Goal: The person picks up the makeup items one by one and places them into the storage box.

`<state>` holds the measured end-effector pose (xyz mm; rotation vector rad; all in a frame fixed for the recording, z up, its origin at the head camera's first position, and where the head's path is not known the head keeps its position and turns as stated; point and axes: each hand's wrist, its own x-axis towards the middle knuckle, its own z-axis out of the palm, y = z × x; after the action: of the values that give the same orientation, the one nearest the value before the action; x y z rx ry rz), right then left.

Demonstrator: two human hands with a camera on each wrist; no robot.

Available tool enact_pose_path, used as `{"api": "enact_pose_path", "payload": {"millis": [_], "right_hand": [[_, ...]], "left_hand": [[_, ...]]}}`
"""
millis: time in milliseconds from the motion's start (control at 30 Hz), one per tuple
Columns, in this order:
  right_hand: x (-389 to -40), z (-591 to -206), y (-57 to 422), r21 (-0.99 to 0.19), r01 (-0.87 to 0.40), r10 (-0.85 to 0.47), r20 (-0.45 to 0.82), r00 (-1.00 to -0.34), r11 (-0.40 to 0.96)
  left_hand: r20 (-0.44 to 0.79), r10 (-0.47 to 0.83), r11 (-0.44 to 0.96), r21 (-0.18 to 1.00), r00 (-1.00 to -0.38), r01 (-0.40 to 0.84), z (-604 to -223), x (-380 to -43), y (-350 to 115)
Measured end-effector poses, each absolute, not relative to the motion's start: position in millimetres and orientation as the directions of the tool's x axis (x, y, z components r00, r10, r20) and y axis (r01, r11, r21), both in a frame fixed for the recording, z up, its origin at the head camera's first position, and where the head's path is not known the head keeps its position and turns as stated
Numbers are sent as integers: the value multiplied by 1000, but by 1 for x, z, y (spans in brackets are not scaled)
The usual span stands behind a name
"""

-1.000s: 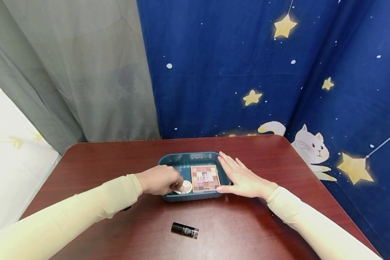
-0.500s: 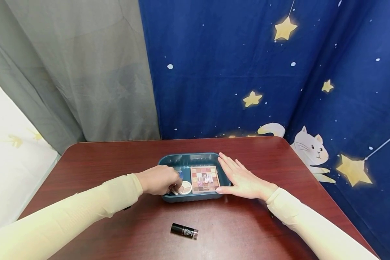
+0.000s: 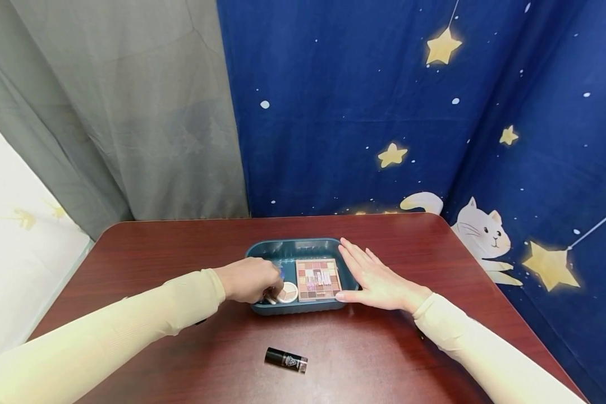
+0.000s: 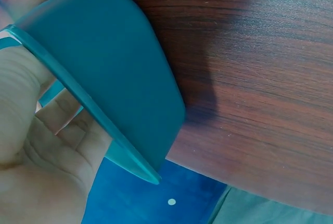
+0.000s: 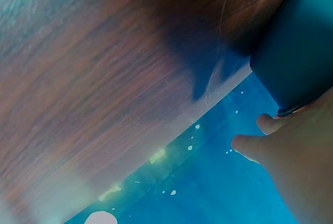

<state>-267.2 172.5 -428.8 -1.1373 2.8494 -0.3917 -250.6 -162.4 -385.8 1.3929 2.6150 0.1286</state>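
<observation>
A teal plastic tray (image 3: 303, 307) stands on the table, holding a square eyeshadow palette (image 3: 318, 279) and a small round compact (image 3: 288, 292) with a pale rim. My left hand (image 3: 249, 280) reaches over the tray's left end, its fingers bent down inside, close beside the compact. Whatever lies under those fingertips is hidden; a bit of blue shows by the knuckles. In the left wrist view the hand (image 4: 52, 146) passes behind the tray's rim (image 4: 91, 107). With fingers extended, my right hand (image 3: 379, 278) rests at the tray's right end, its thumb by the palette's corner.
On the table in front of the tray lies a black cosmetic tube (image 3: 285, 359) with a clear end. The dark red wooden table (image 3: 182, 241) ends at a grey curtain (image 3: 171, 123) and a blue star-patterned curtain (image 3: 333, 112).
My left fingers have shifted slightly inside the tray, and more of the round compact shows. The right hand, palette and black tube stay put; the view has tilted a little.
</observation>
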Motion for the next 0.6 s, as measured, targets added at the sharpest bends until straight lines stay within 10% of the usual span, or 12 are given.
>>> {"api": "enact_pose_path", "payload": {"millis": [600], "right_hand": [[-267,-431,172,-252,-670,-680,60,-730,698]], "left_hand": [[-142,810,586,189,-569,788,-392,-253,-160]]}}
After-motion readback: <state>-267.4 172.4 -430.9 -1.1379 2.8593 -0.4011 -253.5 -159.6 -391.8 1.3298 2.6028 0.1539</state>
